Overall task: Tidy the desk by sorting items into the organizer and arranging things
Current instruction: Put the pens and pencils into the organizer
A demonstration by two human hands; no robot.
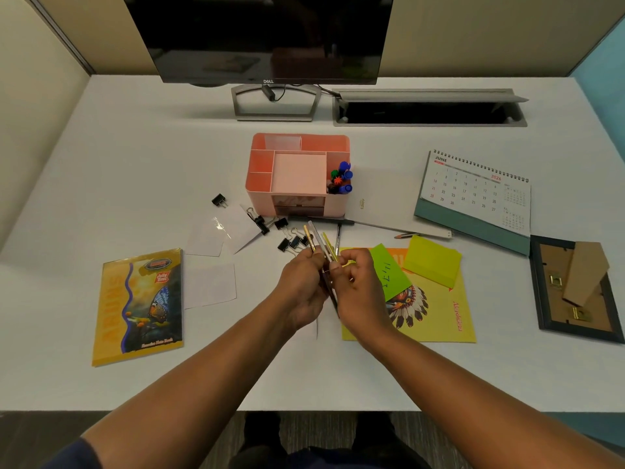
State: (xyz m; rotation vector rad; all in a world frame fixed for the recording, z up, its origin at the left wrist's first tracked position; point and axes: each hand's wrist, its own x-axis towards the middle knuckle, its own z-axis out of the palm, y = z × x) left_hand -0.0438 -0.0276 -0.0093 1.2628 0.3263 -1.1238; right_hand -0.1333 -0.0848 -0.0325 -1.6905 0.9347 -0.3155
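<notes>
My left hand (302,286) and my right hand (358,292) meet above the desk's middle, both closed around a bundle of pens (319,242) whose tips fan out toward the far side. Behind them stands a pink organizer (297,174); its right compartment holds several markers (341,177), and its other compartments look bare. Black binder clips (287,236) lie scattered in front of it, with one more clip (219,200) off to the left. A pen (338,233) and a pencil (406,235) lie on the desk near the organizer.
A butterfly notebook (138,306) lies at left, white cards (216,255) beside it. A yellow notebook (436,316) with green sticky notes (431,260) lies at right. Desk calendar (477,194), face-down picture frame (575,289), monitor (263,35) and cable tray (429,110) are further off.
</notes>
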